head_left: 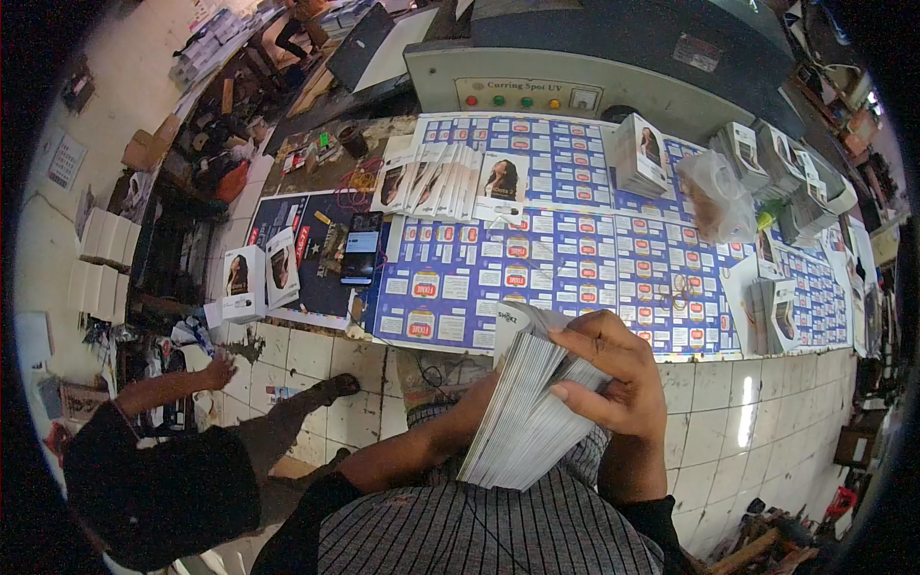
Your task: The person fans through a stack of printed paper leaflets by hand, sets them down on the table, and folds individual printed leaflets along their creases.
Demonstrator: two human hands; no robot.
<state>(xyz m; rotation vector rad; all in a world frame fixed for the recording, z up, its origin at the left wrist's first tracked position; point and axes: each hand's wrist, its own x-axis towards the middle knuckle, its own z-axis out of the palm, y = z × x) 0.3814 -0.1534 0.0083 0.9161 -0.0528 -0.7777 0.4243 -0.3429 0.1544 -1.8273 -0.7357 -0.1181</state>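
A thick stack of thin white cards or leaflets [522,422] is held upright against the striped shirt, its edges fanned a little at the top. My right hand [613,374] grips its upper right part, with thumb and fingers pinching some sheets. My left hand [476,412] supports the stack from the left side; its fingers are mostly hidden behind the sheets. Beyond the hands, the table is covered with blue printed sheets [565,254]. On them lie a fanned row of printed leaflets [431,179] and a single pile [500,182] showing a person's picture.
A phone [360,251] lies left of the blue sheets, near two small leaflet stacks [243,283]. More stacks [640,158] and a clear plastic bag [719,196] are at the right. A machine with buttons [517,91] stands behind. Another person [163,479] is at the lower left.
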